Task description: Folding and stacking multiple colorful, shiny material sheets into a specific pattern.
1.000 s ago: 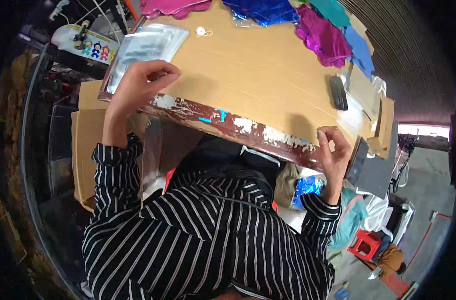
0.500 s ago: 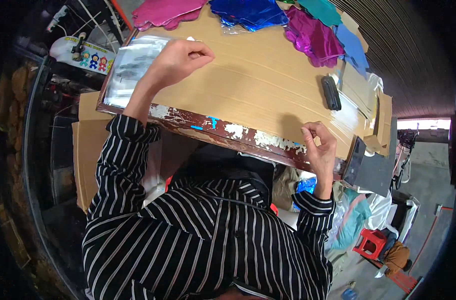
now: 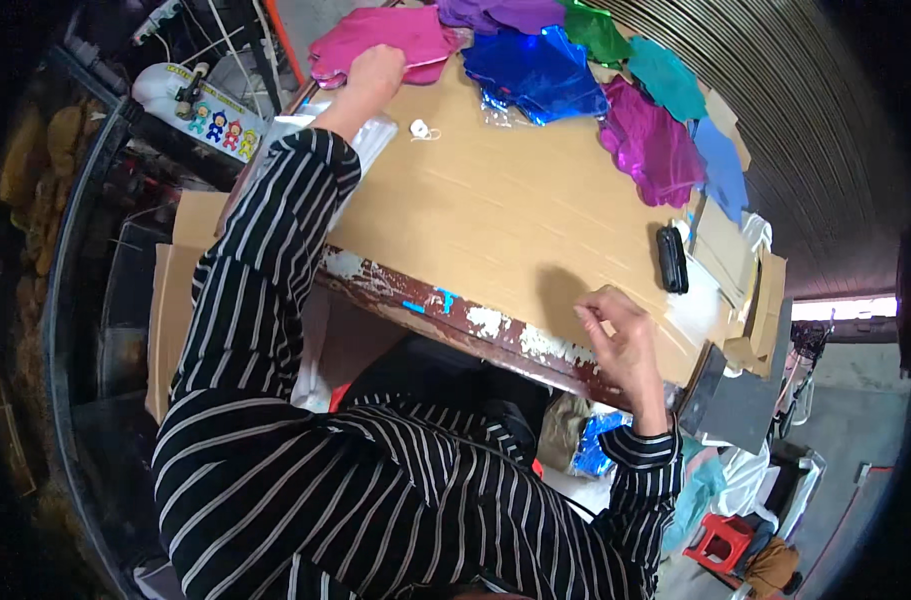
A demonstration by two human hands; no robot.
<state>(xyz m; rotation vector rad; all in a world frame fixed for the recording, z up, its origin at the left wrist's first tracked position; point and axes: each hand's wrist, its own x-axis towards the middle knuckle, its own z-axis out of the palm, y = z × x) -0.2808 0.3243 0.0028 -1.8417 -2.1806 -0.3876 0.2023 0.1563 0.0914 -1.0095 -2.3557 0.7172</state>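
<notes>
The left hand (image 3: pixel 378 78) rests on the shiny pink, wavy-edged foil sheets (image 3: pixel 395 30) at the far left of the brown, cardboard-topped counter (image 3: pixel 455 200); its fingertips are hidden, so I cannot tell whether it grips them. The right hand (image 3: pixel 623 338), loosely curled, half open and apparently holding nothing, is by the near edge. Crumpled metallic-blue foil sheets (image 3: pixel 540 75) lie right of the pink ones.
</notes>
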